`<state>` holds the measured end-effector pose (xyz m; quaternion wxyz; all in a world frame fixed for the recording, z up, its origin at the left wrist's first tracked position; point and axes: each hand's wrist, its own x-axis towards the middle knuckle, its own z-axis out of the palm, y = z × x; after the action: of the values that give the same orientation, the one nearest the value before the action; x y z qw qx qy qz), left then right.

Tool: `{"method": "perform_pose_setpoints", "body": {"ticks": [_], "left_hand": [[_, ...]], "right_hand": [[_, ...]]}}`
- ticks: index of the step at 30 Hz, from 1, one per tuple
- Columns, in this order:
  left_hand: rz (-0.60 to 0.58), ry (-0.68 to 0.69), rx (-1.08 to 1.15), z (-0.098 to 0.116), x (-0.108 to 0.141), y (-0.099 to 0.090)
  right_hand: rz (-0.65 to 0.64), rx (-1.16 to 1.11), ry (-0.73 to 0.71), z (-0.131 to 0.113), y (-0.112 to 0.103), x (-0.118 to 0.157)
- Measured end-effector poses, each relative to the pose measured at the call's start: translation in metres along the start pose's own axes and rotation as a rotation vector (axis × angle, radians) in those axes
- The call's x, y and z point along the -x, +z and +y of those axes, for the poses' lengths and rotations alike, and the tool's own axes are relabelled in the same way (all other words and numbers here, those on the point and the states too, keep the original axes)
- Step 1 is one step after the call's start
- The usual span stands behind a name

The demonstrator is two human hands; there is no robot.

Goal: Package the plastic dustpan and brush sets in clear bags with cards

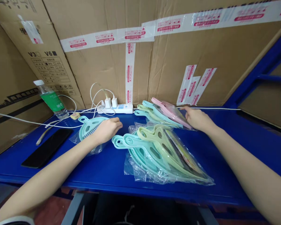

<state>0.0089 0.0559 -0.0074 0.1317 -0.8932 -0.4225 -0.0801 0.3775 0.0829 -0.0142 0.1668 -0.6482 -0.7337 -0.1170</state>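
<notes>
My left hand [107,129] hovers beside a bagged light-blue dustpan and brush set [90,126], its fingers curled together and nothing visible in them. At the back, my right hand [198,118] reaches the right end of a row of bagged dustpans, with its index finger stretched out by the pink dustpan [170,112]. Under that pink one lie a light-blue dustpan [160,113] and a pale green dustpan [147,109]. Between my arms, several overlapping bagged dustpans lie in front, with a yellow-green dustpan [165,147] over light-blue dustpans [142,147].
A white power strip [121,108] with plugged-in chargers and loose cables stands against the cardboard wall [103,68]. On the left are a green-labelled water bottle [51,100] and a black phone [46,148]. Everything rests on the blue table [100,173].
</notes>
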Motion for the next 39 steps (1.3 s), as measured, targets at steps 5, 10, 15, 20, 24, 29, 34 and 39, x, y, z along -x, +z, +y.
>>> {"method": "perform_pose_setpoints", "body": {"ticks": [5, 10, 15, 20, 24, 29, 34, 39], "left_hand": [[0.099, -0.031, 0.139, -0.012, 0.005, -0.009], [0.028, -0.058, 0.267, -0.012, 0.006, -0.020], [-0.275, 0.246, 0.528, -0.001, 0.013, -0.028], [-0.440, 0.357, 0.701, -0.002, 0.018, -0.034], [-0.471, 0.320, 0.798, -0.002, 0.017, -0.032], [-0.464, 0.300, 0.860, 0.019, 0.007, -0.024], [-0.381, 0.351, 0.955, 0.051, -0.009, -0.012], [-0.317, 0.348, 0.962, 0.084, -0.033, 0.001]], "right_hand": [[-0.052, 0.000, 0.027, 0.000, 0.003, 0.010], [0.003, -0.034, -0.039, -0.015, 0.001, 0.012], [0.062, -0.094, -0.155, -0.024, -0.004, 0.015], [0.054, -0.250, -0.322, -0.035, -0.005, 0.020], [0.003, -0.306, -0.374, -0.041, -0.006, 0.023], [-0.088, -0.352, -0.418, -0.049, -0.027, 0.025], [-0.119, -0.379, -0.426, -0.044, -0.059, 0.030], [-0.161, -0.314, -0.273, -0.025, -0.080, 0.066]]}}
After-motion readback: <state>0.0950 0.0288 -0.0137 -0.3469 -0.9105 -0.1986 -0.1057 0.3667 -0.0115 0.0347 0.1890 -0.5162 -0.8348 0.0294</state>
